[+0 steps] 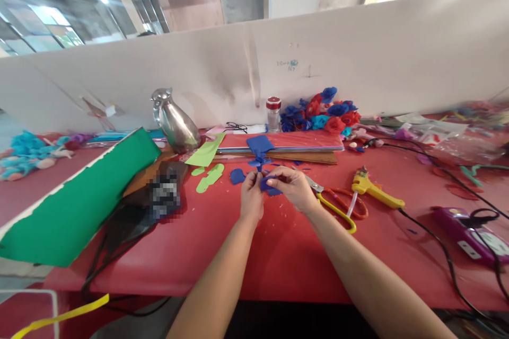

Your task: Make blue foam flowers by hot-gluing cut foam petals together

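On far L, a long green sheet (91, 196) w/ ragged pale edge slants across the red tbl (286, 254); next, a shiny silver metal jug (178, 124) behind light-green oval paper cutouts (210, 177). A dark-blue rounded paper cutout (237, 176) lies just L of the L hand (252, 188), fingers together, clamped on a small dark-blue paper piece (267, 184) btwn both hands, approx. mid-tbl. R hand (293, 188) pinches same piece, thumb & index. Then red- & yellow-handled scissors (337, 212), yellow glue gun (374, 190), purple power strip (457, 228).
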{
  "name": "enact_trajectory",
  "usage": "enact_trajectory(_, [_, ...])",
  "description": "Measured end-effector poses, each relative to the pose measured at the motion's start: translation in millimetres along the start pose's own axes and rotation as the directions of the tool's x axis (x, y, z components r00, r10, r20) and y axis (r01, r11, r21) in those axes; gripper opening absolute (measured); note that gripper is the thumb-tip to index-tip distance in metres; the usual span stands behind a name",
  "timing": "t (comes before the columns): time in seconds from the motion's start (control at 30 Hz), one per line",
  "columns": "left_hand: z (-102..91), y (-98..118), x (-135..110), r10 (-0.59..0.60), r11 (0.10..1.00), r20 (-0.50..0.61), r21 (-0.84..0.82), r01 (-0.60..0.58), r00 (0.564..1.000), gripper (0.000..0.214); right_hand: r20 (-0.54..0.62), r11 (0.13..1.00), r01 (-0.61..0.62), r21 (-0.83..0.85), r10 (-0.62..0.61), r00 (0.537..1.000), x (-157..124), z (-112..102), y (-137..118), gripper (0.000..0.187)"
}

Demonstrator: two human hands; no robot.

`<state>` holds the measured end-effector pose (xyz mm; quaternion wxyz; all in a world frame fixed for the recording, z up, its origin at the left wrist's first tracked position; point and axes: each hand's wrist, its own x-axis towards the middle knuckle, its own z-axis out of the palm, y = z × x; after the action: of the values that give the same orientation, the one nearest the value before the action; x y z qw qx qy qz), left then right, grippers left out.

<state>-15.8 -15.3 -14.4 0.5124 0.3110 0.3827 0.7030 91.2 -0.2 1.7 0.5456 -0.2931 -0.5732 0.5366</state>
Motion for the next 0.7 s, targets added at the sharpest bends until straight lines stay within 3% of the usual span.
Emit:
enact_trajectory(0.2, [8.4, -1, -9, -0.040, 0.998, 0.081, 0.051, 0.036, 0.996, 0.023, -0.229, 0.991, 0.079, -0.109, -0.102, 0.968, -1, 6, 14, 0.018])
enact_trajectory(0.37, [10.9, -1, -13, -0.064, 0.996, 0.172, 0.065, 0.054, 0.983, 0.024, -0.350, 0.938, 0.177, -0.297, -0.280, 0.894, -1, 4, 16, 0.010])
enact_trajectory(0.7, [11.4, -2, -16, -0.078, 0.995, 0.244, 0.083, 0.059, 0.967, 0.030, -0.353, 0.787, 0.248, -0.565, -0.502, 0.790, -1, 2, 16, 0.013])
